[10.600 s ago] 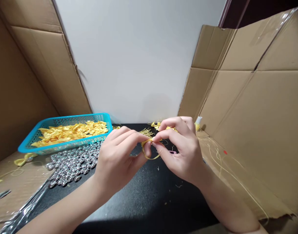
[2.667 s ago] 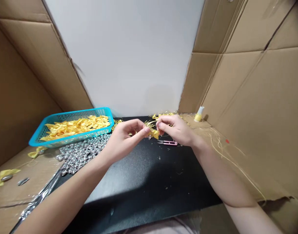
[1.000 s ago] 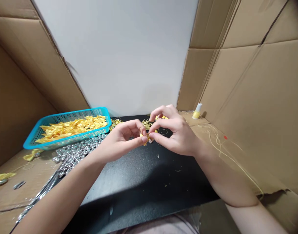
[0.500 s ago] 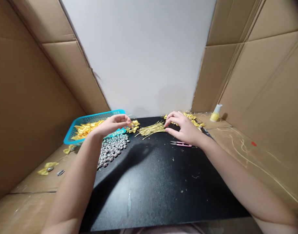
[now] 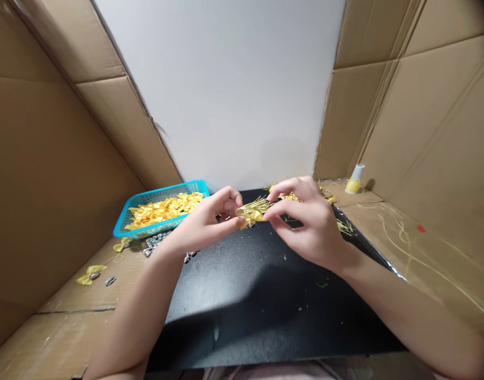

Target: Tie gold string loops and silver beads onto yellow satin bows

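Above the black mat [image 5: 245, 295], my left hand [image 5: 208, 224] pinches a small yellow ribbon bow [image 5: 247, 215] between thumb and fingertips. My right hand [image 5: 309, 224] meets it from the right, with thumb and forefinger pinched at the same bow. What the right fingers hold is too fine to name. Behind my fingers a bundle of thin gold wire pieces [image 5: 261, 203] lies on the mat.
A turquoise basket [image 5: 133, 229] of yellow bows sits at the left. Silver bells [image 5: 157, 240] lie in front of it, partly hidden by my left arm. Loose bows [image 5: 90, 273] lie on the cardboard at left. A yellow thread spool [image 5: 354, 180] stands at the back right. Cardboard walls enclose both sides.
Half a second ago my hands were apart, the left near the basket and the right on the gold wires. Now they have come together at the middle over one bow.
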A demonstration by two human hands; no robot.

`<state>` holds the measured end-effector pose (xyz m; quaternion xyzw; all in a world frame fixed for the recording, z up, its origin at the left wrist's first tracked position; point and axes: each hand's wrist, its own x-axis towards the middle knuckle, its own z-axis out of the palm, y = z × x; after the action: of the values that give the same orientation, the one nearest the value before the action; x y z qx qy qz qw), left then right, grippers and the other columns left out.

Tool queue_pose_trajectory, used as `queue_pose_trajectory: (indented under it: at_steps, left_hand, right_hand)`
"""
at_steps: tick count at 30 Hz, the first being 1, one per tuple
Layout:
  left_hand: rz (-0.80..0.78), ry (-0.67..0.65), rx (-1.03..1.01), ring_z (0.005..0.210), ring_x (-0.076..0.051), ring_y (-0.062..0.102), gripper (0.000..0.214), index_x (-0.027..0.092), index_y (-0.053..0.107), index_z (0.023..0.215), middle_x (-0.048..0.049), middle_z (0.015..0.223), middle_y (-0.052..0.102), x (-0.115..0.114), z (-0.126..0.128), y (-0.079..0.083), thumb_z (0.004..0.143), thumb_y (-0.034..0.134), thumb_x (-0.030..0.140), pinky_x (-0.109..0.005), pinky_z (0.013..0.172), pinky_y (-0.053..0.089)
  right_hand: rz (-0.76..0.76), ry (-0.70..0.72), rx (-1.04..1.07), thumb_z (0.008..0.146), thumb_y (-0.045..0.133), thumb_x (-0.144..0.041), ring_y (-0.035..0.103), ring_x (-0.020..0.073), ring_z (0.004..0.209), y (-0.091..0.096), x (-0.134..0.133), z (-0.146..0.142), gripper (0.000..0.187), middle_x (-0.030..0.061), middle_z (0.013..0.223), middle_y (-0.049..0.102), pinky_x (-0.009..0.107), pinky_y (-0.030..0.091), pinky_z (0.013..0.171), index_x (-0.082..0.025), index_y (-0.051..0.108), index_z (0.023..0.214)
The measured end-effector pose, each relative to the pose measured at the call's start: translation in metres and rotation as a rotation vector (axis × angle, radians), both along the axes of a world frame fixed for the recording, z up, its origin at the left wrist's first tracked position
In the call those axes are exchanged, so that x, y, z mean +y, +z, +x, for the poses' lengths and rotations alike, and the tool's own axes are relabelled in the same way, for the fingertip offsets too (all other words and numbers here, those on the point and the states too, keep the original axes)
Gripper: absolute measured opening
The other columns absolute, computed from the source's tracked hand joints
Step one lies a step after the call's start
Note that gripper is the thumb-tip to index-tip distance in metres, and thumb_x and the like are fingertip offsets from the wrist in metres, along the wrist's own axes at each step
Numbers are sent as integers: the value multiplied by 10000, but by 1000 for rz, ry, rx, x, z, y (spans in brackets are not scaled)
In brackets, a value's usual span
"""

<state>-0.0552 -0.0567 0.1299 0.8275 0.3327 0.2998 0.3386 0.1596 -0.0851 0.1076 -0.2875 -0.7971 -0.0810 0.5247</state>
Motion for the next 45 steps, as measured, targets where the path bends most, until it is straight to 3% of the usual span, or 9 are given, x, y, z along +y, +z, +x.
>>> queue_pose_trajectory:
  at_steps: [6,10,21,24,28,30,34,37,45]
  left_hand:
    - [274,65,98,636,-100,458,107,209,434,867,31,713,486,-18,13,0,874,538,230,-240,600,400]
    - [362,79,136,635,-97,443,115,211,430,844,34,709,455,-22,15,0,860,540,184,-231,576,381]
    - [329,154,113,599,-97,453,106,214,431,830,42,678,479,-14,12,0,861,533,222,-232,565,375]
    - [322,237,220,626,-118,520,83,210,473,846,16,711,580,12,4,-9,848,536,263,-234,576,397]
    - [329,535,707,787,-190,635,151,203,584,940,-46,918,708,68,-7,-37,837,552,308,-267,657,444]
    - [311,600,807,916,-251,644,169,188,638,953,-89,990,716,98,-9,-52,844,550,281,-301,721,461]
    - [234,615,967,1048,-303,609,158,173,692,939,-116,1012,702,156,-7,-62,836,610,260,-363,846,476]
    - [116,578,1066,1016,-215,609,288,173,595,1141,-87,1168,611,191,-6,-61,901,573,331,-409,858,518]
    - [65,555,1167,1033,-220,602,325,180,561,1198,-93,1213,582,233,-13,-69,905,571,319,-414,855,526]
  right_hand:
    - [44,-192,-184,861,603,-252,481,243,1049,-3,-5,-4,93,36,1105,640,424,334,887,-244,696,859]
    - [23,-201,-205,866,589,-258,474,236,1043,-4,-1,-3,137,30,1111,641,419,318,883,-227,692,780]
    - [9,-175,-186,875,558,-231,490,237,1024,3,-6,0,125,33,1072,635,415,335,871,-226,632,774]
    - [12,-173,-73,848,563,-207,509,247,999,8,-4,6,96,27,1037,624,435,350,876,-246,625,787]
    - [20,-225,64,809,579,-206,527,256,961,11,14,18,76,29,961,608,453,362,875,-255,621,770]
    - [3,-253,115,797,578,-209,534,249,936,7,30,23,75,28,928,605,450,371,870,-247,612,742]
    - [-119,-261,146,781,567,-207,541,235,894,-13,64,28,105,32,886,612,421,399,818,-224,593,680]
    - [-209,-260,103,766,578,-205,535,233,880,-31,84,27,107,49,898,626,409,399,811,-204,601,661]
    - [-361,-240,36,765,569,-187,551,227,881,-62,108,28,108,64,879,632,392,414,819,-185,628,676]
